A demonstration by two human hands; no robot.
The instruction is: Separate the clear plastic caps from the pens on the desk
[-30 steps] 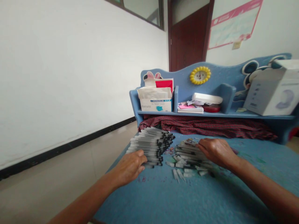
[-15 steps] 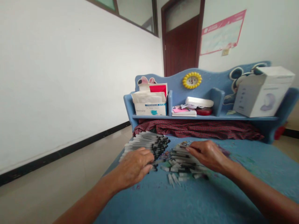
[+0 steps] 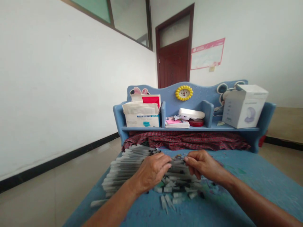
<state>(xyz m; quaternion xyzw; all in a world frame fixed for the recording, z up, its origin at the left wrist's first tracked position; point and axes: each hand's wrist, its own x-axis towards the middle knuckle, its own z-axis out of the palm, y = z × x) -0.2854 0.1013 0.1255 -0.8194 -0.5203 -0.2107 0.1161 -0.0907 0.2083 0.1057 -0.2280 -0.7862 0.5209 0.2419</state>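
Observation:
A big stack of grey pen barrels (image 3: pixel 123 168) with black tips lies at the left of the blue desk (image 3: pixel 248 189). To its right is a smaller heap of pens and loose caps (image 3: pixel 176 186). My left hand (image 3: pixel 152 171) rests knuckles up between the two piles, fingers curled onto pens of the smaller heap. My right hand (image 3: pixel 203 165) meets it from the right, its fingertips pinched on a pen at the top of that heap. What exactly each finger grips is partly hidden.
A red checked cloth (image 3: pixel 189 140) lies at the back of the desk under a blue shelf (image 3: pixel 184 127). The shelf bears a box of masks (image 3: pixel 142 115), papers (image 3: pixel 177 122), a red tin and a white carton (image 3: pixel 243 105). A dark red door (image 3: pixel 174 63) stands behind.
My left hand has moved right from the big stack to the smaller heap, meeting the right hand. The camera has tilted up and pulled back.

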